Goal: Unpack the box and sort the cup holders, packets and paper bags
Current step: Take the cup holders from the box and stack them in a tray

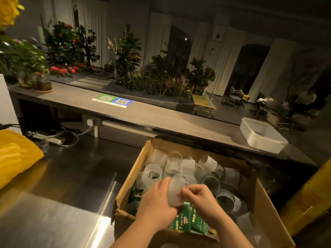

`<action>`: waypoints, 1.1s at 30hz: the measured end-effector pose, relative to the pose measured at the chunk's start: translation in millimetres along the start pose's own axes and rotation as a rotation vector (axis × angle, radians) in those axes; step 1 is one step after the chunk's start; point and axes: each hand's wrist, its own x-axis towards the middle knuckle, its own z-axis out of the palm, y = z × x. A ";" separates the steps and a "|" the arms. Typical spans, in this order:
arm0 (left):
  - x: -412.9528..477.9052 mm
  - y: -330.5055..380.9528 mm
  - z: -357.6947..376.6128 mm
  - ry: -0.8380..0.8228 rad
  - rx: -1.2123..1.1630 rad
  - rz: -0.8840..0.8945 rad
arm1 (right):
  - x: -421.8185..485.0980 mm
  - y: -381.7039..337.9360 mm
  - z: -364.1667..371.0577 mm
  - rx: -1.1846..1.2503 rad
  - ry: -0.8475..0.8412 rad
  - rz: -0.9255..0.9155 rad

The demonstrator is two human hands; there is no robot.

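An open cardboard box point(133, 169) stands on the steel counter, filled with several translucent ribbed cup holders point(207, 162) and green printed packets point(182, 221) near its front. Over the box, both hands hold one frosted cup holder point(176, 189). My left hand point(157, 199) grips it from the left and below. My right hand point(200, 197) pinches its right edge with thumb and fingers. No paper bags are visible.
A yellow plastic bag point(16, 158) lies at the left on the steel counter point(68, 194). A white tub point(261, 136) sits on the raised wooden ledge point(143, 113) behind, with a QR-code sign point(112, 101). A yellow box edge point(311, 196) stands at right.
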 end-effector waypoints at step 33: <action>8.6 -7.6 8.7 0.128 0.017 -0.101 | 49.1 20.1 -36.3 0.434 0.048 0.316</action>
